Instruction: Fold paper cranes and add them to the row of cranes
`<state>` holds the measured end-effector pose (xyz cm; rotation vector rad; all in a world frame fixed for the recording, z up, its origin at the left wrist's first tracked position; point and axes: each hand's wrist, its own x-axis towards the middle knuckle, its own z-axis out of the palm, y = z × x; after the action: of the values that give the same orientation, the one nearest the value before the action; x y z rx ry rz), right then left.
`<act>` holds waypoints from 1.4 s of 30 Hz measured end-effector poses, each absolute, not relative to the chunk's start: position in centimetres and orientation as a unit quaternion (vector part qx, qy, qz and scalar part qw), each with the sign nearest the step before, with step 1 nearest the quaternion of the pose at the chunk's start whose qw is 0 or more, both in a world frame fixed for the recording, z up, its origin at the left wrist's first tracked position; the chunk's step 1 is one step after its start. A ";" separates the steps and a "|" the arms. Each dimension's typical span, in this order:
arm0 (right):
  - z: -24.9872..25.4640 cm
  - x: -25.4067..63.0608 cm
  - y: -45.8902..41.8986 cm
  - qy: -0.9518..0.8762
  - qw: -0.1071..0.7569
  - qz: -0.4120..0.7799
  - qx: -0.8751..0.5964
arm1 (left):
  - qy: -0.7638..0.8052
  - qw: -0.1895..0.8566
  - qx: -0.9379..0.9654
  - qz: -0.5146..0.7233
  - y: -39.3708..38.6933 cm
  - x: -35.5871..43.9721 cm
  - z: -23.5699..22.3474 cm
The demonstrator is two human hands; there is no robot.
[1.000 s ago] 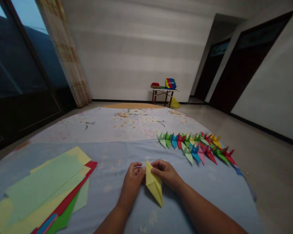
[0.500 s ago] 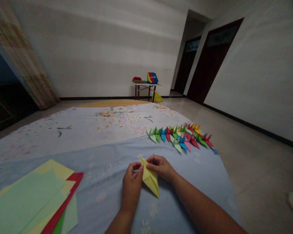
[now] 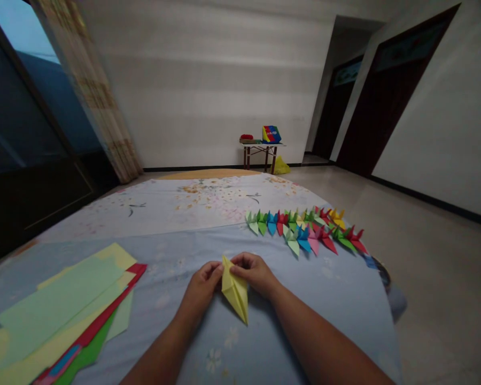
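Note:
A yellow folded paper [image 3: 235,294], narrow and diamond-shaped, is held just above the blue cloth with its long point toward me. My left hand [image 3: 206,279] pinches its upper left edge between thumb and fingers. On the other side, my right hand [image 3: 253,271] is closed on the upper right edge, thumb on the near face. Beyond my hands, rows of folded paper cranes [image 3: 292,240] in green, blue, red, pink and yellow stand at the table's right side.
Loose sheets of coloured paper [image 3: 64,299] lie fanned out at the left. A flowered cloth [image 3: 220,200] covers the far part of the table. Against the wall, a small table [image 3: 260,145] bears a colourful box [image 3: 271,134]; a yellow bag [image 3: 281,166] sits beside it.
The view has swung left and up, so more of the curtain, dark window and paper stack shows. Both hands still hold the yellow paper, which is slightly more upright.

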<state>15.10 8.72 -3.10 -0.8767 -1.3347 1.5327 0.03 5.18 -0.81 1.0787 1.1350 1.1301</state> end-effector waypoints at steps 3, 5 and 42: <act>-3.1 15.1 8.8 -0.536 0.454 0.620 -0.349 | 0.487 0.604 0.443 0.450 5.3 0.0 0.2; -3.3 15.1 8.9 -0.538 0.457 0.618 -0.345 | 0.494 0.609 0.440 0.437 5.5 0.0 0.7; -2.6 14.7 7.8 -0.587 0.455 0.552 -0.380 | 0.448 0.649 0.378 0.485 6.4 -0.5 -0.3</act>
<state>14.70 7.84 -2.61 -0.9372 -1.4482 1.3620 -0.48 6.36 -0.26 0.8592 1.0178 1.1030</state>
